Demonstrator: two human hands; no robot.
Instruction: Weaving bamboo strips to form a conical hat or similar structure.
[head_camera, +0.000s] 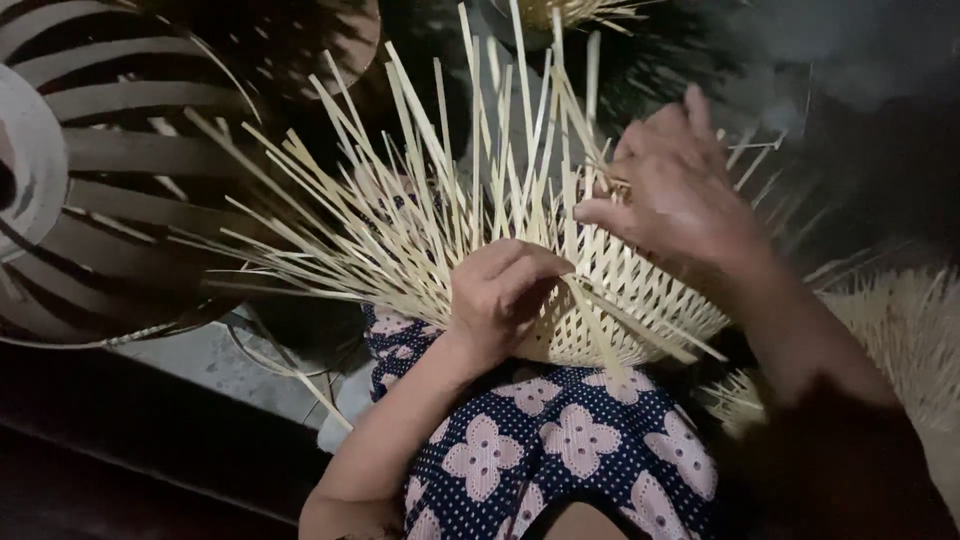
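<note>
A half-woven bamboo basket (620, 290) lay on the person's lap, over a dark blue flowered cloth (560, 440), its loose strips (400, 200) fanning far and left. The left hand (500, 290) was clamped on the basket's near edge; the right hand (680, 185) pinched a strip at its far side. A big slatted frame (110, 170) stood at far left.

The person wears a dark blue garment (560, 450) with small white dots and pale pink flowers, forearms bare.
</note>
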